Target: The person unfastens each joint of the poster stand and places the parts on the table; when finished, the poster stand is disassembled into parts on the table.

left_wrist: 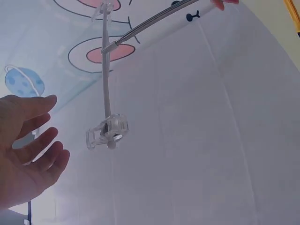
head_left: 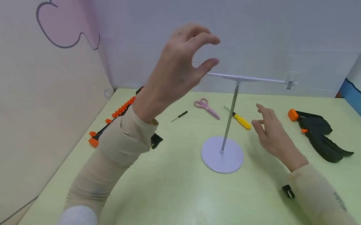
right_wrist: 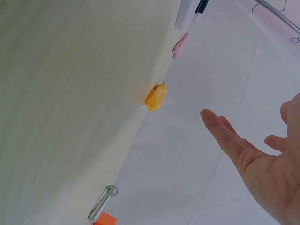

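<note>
A white T-shaped stand [head_left: 229, 121] with a round base and a metal pole stands upright on the table. At one end of its crossbar sits a clear plastic clip [left_wrist: 117, 125]; a small clip [head_left: 290, 81] shows at the right end in the head view. My left hand [head_left: 183, 55] is raised beside the left end of the bar, apart from it, fingers bent loosely with nothing between them. Low to the right of the pole, my right hand [head_left: 275, 132] hovers above the table, fingers relaxed and holding nothing. The yellow-handled screwdriver [head_left: 242, 121] lies nearest to it.
Pink scissors [head_left: 207, 108] and a small black screwdriver [head_left: 180, 116] lie behind the base. A black tool with orange tips [head_left: 320, 134] lies right. A black-and-orange item [head_left: 122, 109] is partly behind my left arm. Beside my right sleeve is a small black piece [head_left: 288, 191].
</note>
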`<state>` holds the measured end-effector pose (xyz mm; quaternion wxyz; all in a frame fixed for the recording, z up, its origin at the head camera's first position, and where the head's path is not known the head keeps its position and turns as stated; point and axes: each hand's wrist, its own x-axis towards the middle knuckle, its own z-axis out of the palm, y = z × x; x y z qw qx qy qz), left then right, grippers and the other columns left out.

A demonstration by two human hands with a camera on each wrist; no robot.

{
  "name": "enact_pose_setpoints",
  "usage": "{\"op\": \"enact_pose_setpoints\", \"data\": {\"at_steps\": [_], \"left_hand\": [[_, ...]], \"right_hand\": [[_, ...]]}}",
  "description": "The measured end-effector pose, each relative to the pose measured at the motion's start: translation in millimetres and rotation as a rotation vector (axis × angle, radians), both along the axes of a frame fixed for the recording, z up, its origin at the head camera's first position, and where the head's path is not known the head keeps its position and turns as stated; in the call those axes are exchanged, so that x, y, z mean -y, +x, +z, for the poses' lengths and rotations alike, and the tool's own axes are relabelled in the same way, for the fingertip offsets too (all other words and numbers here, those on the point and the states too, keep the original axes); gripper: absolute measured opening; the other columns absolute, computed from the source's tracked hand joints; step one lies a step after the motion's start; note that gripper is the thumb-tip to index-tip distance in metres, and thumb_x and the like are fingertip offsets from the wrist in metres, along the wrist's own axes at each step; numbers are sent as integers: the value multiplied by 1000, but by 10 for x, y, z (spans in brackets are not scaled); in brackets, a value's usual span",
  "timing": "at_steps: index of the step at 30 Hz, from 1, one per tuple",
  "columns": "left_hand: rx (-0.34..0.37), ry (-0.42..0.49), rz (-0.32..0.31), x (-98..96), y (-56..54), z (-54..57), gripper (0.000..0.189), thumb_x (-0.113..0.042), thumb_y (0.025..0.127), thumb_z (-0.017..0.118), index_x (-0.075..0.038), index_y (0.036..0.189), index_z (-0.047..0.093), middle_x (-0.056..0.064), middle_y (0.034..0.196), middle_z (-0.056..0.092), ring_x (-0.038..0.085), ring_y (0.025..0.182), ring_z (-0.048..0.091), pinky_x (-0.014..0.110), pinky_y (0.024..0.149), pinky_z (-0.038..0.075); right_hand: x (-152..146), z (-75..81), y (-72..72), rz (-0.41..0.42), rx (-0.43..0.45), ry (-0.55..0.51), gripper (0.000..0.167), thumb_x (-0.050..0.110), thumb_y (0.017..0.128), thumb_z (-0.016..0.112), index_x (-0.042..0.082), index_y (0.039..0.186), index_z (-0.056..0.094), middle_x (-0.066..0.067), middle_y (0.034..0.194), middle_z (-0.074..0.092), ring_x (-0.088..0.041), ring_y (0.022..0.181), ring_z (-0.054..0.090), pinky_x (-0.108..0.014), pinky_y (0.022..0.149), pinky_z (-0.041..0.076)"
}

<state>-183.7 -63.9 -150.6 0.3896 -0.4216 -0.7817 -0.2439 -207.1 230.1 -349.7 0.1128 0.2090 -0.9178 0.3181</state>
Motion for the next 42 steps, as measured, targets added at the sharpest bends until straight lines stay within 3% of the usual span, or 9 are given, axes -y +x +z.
{"op": "enact_pose_setpoints", "data": {"at_steps": [9, 12, 16, 21, 28, 35, 42], "left_hand": [[85, -238, -19, -169, -20, 200, 31, -18, 84, 74, -8, 112, 67, 3, 111, 59, 20, 108, 49, 23, 98, 30], [146, -330, -19, -218, -41, 228, 35, -20, 82, 76, -9, 114, 67, 2, 113, 59, 19, 107, 50, 24, 95, 33], [204, -415, -40, -265, -86, 263, 41, -22, 80, 78, -8, 116, 65, 2, 113, 58, 18, 103, 50, 25, 90, 37], [226, -508, -36, -324, -124, 311, 44, -21, 77, 80, -9, 116, 65, 1, 110, 58, 16, 96, 51, 24, 87, 38], [272, -627, -43, -420, -182, 360, 42, -18, 78, 79, -10, 117, 65, 1, 108, 60, 14, 97, 53, 22, 84, 40], [409, -767, -144, -444, -296, 411, 56, -7, 84, 72, -16, 135, 52, -2, 120, 57, 12, 99, 54, 18, 83, 42], [499, -842, -198, -466, -340, 463, 53, -3, 86, 68, -19, 133, 54, -2, 121, 55, 12, 98, 54, 21, 83, 44]], "right_hand": [[84, 15, 7, 55, -124, -92, 56, 16, 100, 46, 4, 147, 18, -24, 141, 25, -37, 108, 54, -49, 77, 51], [131, 50, 38, 105, -152, -170, 56, 10, 98, 51, 2, 145, 22, -23, 142, 22, -37, 110, 52, -30, 80, 52], [221, 169, 87, 177, -170, -266, 57, 3, 94, 56, 2, 142, 25, -17, 142, 20, -36, 111, 51, -11, 78, 44], [331, 343, 123, 237, -128, -335, 63, 1, 91, 60, 7, 141, 24, -12, 141, 23, -33, 111, 51, -17, 78, 48], [424, 379, 129, 233, -101, -390, 62, -3, 87, 63, 3, 138, 27, -10, 133, 34, -30, 106, 53, -20, 76, 50], [512, 363, 141, 307, -57, -488, 67, -8, 86, 62, 7, 141, 26, -13, 123, 42, -24, 100, 60, -26, 77, 53], [561, 382, 147, 346, -5, -556, 70, -13, 83, 62, 12, 137, 27, -16, 119, 46, -14, 95, 63, -30, 73, 55]]}}
